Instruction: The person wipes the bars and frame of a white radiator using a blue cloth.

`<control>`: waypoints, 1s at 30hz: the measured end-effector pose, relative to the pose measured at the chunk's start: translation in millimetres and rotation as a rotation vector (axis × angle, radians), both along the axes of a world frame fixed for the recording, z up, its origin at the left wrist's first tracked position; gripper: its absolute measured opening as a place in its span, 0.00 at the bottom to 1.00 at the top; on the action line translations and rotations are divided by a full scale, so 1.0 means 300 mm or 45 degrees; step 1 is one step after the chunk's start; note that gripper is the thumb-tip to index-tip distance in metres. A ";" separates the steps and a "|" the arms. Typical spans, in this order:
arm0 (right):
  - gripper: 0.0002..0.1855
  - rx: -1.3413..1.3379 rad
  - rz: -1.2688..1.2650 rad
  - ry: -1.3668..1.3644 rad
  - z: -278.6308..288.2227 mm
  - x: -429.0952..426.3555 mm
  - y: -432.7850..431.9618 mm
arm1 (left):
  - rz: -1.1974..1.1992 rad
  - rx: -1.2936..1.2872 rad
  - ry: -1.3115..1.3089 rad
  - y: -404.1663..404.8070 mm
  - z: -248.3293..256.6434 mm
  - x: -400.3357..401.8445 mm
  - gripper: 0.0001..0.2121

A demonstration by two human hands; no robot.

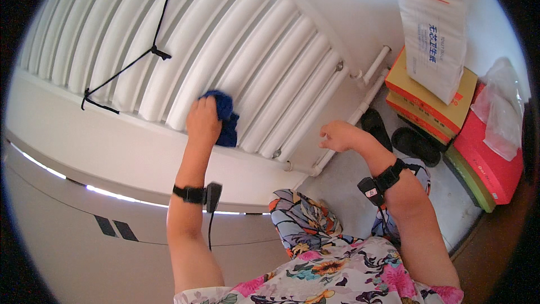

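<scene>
My left hand (204, 120) is closed on a dark blue cloth (228, 124) and presses it against the white tubes of a wall radiator (253, 55), near their lower ends. Part of the cloth hangs to the right of my fingers. My right hand (337, 136) holds nothing; its fingers are loosely curled and apart, in the air near the white pipe (365, 103) beside the radiator. Each forearm wears a black strap with a small device.
A knotted black cord (156, 50) hangs across the radiator's left part. To the right stand stacked shoe boxes (426, 101) under a toilet tissue pack (436, 33), a red box (485, 156) with a clear plastic bag (502, 114), and black slippers (415, 145) on the floor.
</scene>
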State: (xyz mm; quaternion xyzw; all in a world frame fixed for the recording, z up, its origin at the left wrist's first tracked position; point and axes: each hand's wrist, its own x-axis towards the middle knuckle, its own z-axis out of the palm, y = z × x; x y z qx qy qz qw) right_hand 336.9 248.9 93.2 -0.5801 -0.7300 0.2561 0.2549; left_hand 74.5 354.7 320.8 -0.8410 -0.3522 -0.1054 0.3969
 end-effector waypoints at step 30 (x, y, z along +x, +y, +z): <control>0.18 -0.041 0.054 -0.247 -0.066 -0.032 0.017 | -0.176 0.240 -0.173 0.157 0.284 0.763 0.10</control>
